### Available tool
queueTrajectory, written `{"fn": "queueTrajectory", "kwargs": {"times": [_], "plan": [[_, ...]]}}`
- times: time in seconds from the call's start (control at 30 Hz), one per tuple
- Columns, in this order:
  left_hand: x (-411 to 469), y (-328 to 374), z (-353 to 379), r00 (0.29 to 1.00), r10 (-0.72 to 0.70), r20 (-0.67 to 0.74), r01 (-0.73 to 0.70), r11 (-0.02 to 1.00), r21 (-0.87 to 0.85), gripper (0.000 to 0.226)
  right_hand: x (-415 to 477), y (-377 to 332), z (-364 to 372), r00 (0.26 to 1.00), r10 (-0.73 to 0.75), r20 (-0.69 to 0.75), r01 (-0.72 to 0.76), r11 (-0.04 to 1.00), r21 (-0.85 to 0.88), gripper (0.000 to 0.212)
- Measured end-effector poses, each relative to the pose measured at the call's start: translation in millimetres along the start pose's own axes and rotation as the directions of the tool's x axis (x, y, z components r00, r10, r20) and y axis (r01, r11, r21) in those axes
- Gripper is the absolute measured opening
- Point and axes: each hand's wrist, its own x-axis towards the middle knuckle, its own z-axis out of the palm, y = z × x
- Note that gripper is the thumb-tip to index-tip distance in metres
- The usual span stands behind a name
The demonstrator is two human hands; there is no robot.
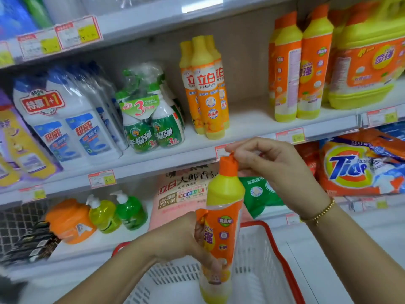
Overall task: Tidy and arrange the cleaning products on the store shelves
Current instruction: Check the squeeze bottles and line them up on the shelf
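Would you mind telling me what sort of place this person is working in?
Most likely the cleaning-products aisle of a shop: tiered shelves carry price tags along their front edges, matching detergent bottles stand in rows, and a red-rimmed shopping basket sits below.

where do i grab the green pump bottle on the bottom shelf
Wrap the wide body of the green pump bottle from the front-right. It stands upright, the yellow pump bottle sits close on its left, and its pump head is thin.
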Motion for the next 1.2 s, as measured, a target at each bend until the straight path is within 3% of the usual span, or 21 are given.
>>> {"fn": "queueTrajectory", "kwargs": {"times": [0.13,0.27,0.37,0.43,0.5,0.6,0.73,0.83,0.97,1.07,1.13,1.2], "plan": [[21,-32,23,0.999,-0.04,-0.007,0.04,0.999,-0.016,0.057,-2,38,-18,0.968,0.25,-0.015,-0.25,0.968,-0.007,0.03],[42,-66,47,0.997,-0.078,0.005,0.078,0.993,-0.083,0.063,-11,80,-52,0.937,0.28,-0.21,-0.319,0.931,-0.18,0.026],[62,-100,65,0.987,-0.108,-0.122,0.091,0.987,-0.134,0.065,-30,131,-79,0.905,0.337,-0.261,-0.424,0.778,-0.465,0.022],[78,-122,77,0.981,-0.133,-0.141,0.114,0.984,-0.14,0.057,-46,157,-85,0.87,0.445,-0.214,-0.479,0.653,-0.587,0.034],[92,-140,89,0.97,-0.168,-0.178,0.144,0.98,-0.136,0.058,-56,169,-82,0.859,0.496,-0.131,-0.443,0.59,-0.675,0.047],[110,-165,106,0.944,-0.199,-0.263,0.165,0.975,-0.146,0.065,-61,178,-80,0.888,0.451,-0.088,-0.35,0.541,-0.765,0.058],[121,-182,125,0.913,-0.245,-0.327,0.126,0.93,-0.345,0.059,-61,181,-79,0.904,0.42,-0.079,-0.311,0.52,-0.795,0.058],[125,-184,129,0.896,-0.324,-0.304,0.102,0.815,-0.57,0.051,-61,180,-78,0.905,0.419,-0.076,-0.31,0.527,-0.791,0.058],[122,-188,134,0.923,-0.273,-0.271,0.084,0.83,-0.552,0.058,-59,178,-78,0.9,0.429,-0.08,-0.317,0.518,-0.794,0.058],[120,-183,133,0.905,-0.339,-0.256,0.046,0.676,-0.735,0.039,-58,174,-75,0.892,0.443,-0.085,-0.324,0.5,-0.803,0.059],[118,-181,125,0.916,-0.284,-0.284,0.053,0.786,-0.616,0.054,-57,169,-72,0.887,0.454,-0.079,-0.318,0.478,-0.819,0.06],[114,-174,117,0.937,-0.18,-0.298,0.081,0.945,-0.318,0.061,-54,165,-69,0.881,0.468,-0.069,-0.301,0.442,-0.845,0.059]]}}
